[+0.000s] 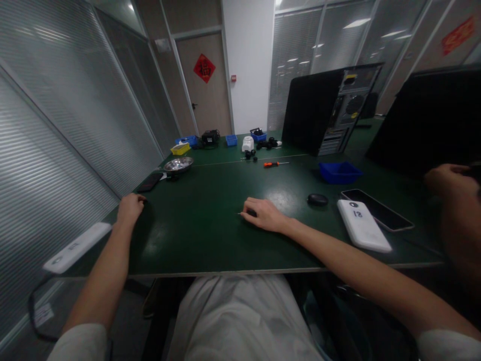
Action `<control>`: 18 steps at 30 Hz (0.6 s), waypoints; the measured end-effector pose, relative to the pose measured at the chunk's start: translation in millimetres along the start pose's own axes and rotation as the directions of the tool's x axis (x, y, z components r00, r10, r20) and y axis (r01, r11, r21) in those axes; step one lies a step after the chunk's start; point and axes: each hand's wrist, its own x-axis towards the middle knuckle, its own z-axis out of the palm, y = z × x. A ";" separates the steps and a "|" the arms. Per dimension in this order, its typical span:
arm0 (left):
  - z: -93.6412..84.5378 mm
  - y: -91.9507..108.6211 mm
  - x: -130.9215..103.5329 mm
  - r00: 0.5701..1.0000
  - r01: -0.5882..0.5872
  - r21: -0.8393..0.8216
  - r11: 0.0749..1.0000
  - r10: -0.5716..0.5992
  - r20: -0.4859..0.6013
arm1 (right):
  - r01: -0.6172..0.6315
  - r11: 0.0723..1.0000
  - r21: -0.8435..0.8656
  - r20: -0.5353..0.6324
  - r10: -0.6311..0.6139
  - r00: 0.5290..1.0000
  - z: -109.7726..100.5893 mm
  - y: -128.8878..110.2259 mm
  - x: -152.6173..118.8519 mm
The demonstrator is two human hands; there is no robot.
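My right hand (263, 213) rests on the green table (195, 230), its fingers closed around a small dark-handled tool (251, 213). A thin metal tip points left from it, like a screwdriver's. At the table's left edge, my left hand (130, 208) lies with curled fingers. Something dark shows at its fingertips, too small to name. Just beyond that hand is a dark phone-like slab (150, 182). An orange-handled screwdriver (271, 164) lies farther back, beyond my right hand. To the right of my right hand sits a black computer mouse (317, 199).
A white power bank (364, 225) and a phone (383, 213) lie at right, near another person's hand (449, 180). Behind are a blue tray (340, 173) and computer case (315, 113). A metal bowl (178, 164) stands back left; a white device (77, 248) overlaps the left edge.
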 end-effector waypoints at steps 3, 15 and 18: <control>-1.1 1.4 -2.6 1.000 0.006 -0.001 1.000 -0.006 -0.018 | 0.002 1.000 0.008 0.011 -0.002 1.000 -1.4 -0.7 -0.1; -13.7 24.8 -16.9 0.989 0.144 0.004 0.989 -0.144 -0.026 | 0.000 1.000 0.008 0.015 0.000 1.000 -2.1 -0.5 0.0; -14.9 25.2 -17.3 0.997 0.080 -0.047 0.996 -0.080 0.018 | 0.006 1.000 0.011 0.012 -0.006 1.000 -1.6 -0.4 0.3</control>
